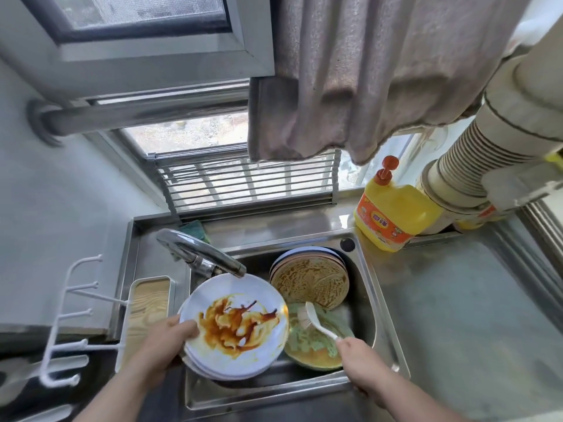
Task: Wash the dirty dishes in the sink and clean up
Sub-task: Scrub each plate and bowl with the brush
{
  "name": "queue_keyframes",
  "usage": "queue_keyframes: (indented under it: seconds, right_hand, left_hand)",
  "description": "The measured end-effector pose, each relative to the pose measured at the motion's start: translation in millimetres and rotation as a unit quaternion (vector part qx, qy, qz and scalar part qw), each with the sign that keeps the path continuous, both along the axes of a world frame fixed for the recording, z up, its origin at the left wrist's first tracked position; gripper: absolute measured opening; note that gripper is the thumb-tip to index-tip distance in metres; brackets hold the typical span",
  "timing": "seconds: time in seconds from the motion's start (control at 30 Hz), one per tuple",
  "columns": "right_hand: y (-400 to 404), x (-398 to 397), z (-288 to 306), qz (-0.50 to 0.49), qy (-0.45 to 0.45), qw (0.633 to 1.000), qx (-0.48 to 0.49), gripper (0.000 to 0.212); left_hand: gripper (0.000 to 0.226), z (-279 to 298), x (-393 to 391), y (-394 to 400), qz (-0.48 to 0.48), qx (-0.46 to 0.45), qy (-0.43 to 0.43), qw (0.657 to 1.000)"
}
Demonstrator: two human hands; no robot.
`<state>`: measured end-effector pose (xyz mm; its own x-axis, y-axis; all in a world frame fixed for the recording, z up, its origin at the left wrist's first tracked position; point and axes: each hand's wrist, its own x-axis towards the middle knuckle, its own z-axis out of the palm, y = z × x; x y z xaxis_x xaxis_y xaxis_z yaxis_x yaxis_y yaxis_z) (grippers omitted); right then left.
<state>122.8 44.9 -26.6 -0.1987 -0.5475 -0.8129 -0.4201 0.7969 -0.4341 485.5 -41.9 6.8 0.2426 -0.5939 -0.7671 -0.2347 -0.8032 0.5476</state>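
Observation:
My left hand (164, 345) grips the left rim of a white plate (225, 357) smeared with brown and yellow sauce, thumb on its face, and holds it tilted over the left of the steel sink (382, 336), under the faucet (201, 252). More white plates seem stacked beneath it. My right hand (358, 359) holds the handle of a white dish brush (316, 319) whose bristles hang above a green dirty dish (307, 342) low in the sink. A stack of plates (309, 281), the top one coated brown, leans at the back of the basin.
A yellow detergent bottle (393, 213) with an orange pump stands at the sink's back right corner. Steel counter (469, 315) lies to the right. A wooden-lined tray (146, 309) and white hooks (70, 330) are at left. A grey towel (350, 86) hangs overhead; a drying rack (246, 181) leans against the window.

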Motion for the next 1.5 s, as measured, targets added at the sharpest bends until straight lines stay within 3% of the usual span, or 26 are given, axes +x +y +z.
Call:
queue_keyframes:
  seconds: [0.13,0.2,0.33,0.5,0.6,0.7,0.77,0.9,1.13,1.5]
  right_hand:
    - [3,8,-12,0.115,0.051,0.992,0.025,0.044]
    - [5,15,-17,0.051,0.026,0.998,0.041,0.043]
    - [3,6,-5,-0.129,-0.009,0.99,0.054,0.041]
    - [10,-20,9,-0.105,0.015,0.992,0.067,0.041]
    - [17,-27,4,-0.084,0.031,0.995,0.054,0.045]
    - [21,-32,1,-0.052,0.046,0.997,0.028,0.044]
    - [23,-32,2,-0.03,0.052,0.998,0.02,0.043]
    - [19,-31,12,-0.025,0.031,0.999,0.02,0.043]
    - [6,-32,21,-0.05,0.007,0.999,0.003,0.04]
    - [12,-42,29,-0.027,0.003,1.0,0.013,0.04]
  left_hand:
    - [0.009,-3,-16,1,-0.016,0.005,0.036,0.999]
    - [0.01,-6,-27,1,-0.027,-0.005,0.043,0.999]
    - [0.038,-37,-46,3,-0.052,-0.013,0.033,0.998]
    - [0.019,-87,-79,20,-0.03,0.03,0.041,0.998]
    - [0.026,-114,-98,27,-0.031,0.085,0.048,0.995]
    - [0.032,-125,-122,25,-0.08,0.091,-0.051,0.991]
    - [0.042,-123,-130,19,-0.168,0.098,-0.173,0.966]
    - [0.063,-110,-127,2,-0.312,0.14,-0.267,0.901]
    - [0.057,-90,-129,-29,-0.369,0.129,-0.349,0.852]
    - [0.051,-72,-147,-38,-0.478,0.095,-0.458,0.744]
